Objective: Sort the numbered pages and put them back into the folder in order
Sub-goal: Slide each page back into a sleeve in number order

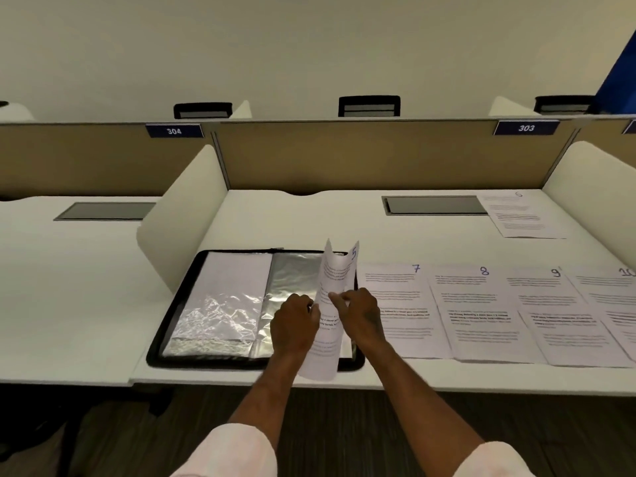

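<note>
Page 5 (329, 304) curled upright over open folder (192, 270); pages 7–10 (481, 311) rowed right

Head-worn view, angled down, desk (275, 218) close

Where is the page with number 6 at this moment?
Page 6 lies flat at the desk's far right corner, beside the grey cable hatch, behind the row beginning with page 7.

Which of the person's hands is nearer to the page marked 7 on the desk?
Right. The right hand grips the curled page 5 directly beside page 7, at its left edge. The left hand holds the same sheet farther left, over the open folder.
</note>
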A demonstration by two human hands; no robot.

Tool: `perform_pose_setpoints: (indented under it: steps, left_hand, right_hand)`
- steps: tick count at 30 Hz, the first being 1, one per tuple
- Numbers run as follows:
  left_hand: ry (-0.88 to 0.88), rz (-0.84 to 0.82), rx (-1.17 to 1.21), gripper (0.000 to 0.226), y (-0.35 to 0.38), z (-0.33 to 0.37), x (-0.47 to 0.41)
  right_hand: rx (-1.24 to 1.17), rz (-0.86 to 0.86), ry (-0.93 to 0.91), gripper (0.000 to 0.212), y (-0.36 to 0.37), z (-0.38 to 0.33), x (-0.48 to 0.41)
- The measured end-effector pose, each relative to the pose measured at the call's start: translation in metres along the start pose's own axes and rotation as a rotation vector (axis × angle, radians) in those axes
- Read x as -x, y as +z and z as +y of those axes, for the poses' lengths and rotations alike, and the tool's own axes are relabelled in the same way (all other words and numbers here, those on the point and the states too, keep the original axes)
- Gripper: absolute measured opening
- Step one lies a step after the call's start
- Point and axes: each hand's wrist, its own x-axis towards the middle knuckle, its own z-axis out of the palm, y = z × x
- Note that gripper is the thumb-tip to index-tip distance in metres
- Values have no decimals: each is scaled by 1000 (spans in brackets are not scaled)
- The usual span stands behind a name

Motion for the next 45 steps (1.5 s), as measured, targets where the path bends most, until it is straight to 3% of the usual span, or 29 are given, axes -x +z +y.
perform_pose_setpoints:
  steps: [5, 10, 13, 16, 18, 23, 26, 32, 36, 41, 45]
  left_hand:
    - [187, -25, 10, 20, -2, -27, -8]
    - [375, -42, 50, 9, 6, -54, -15]
    - [465, -142, 195, 21, 5, -69, -15]
    - [416, -179, 295, 38, 2, -88, -18]
    - [343, -210, 243, 37, 6, -105, -25]
    - [355, -599, -49, 54, 23, -136, -29]
    - [374, -701, -138, 62, 33, -141, -29]
    - [497, -655, -196, 42, 50, -142, -31]
    - [481, -618, -162, 20, 53, -142, -31]
    - [510, -616, -153, 22, 51, -140, -31]
    - [377, -576, -51, 17, 51, -141, -32]
  right_hand:
    - [34, 7, 65, 60, 34, -38, -2]
    - [-17, 81, 180, 30, 59, -53, -6]
    - [-16, 142, 208, 22, 66, -54, -3]
    - [61, 163, 218, 27, 64, -51, -2]
    - [123, 151, 188, 29, 61, -49, -2]
    - [235, 148, 106, 31, 63, -42, -2]
    - [316, 143, 75, 32, 64, -43, -5]
    - [418, 154, 55, 33, 64, -41, -13]
    - [422, 127, 71, 35, 63, -38, -17]
    - [364, 137, 75, 32, 60, -41, -17]
    - [321, 130, 63, 30, 60, -42, -15]
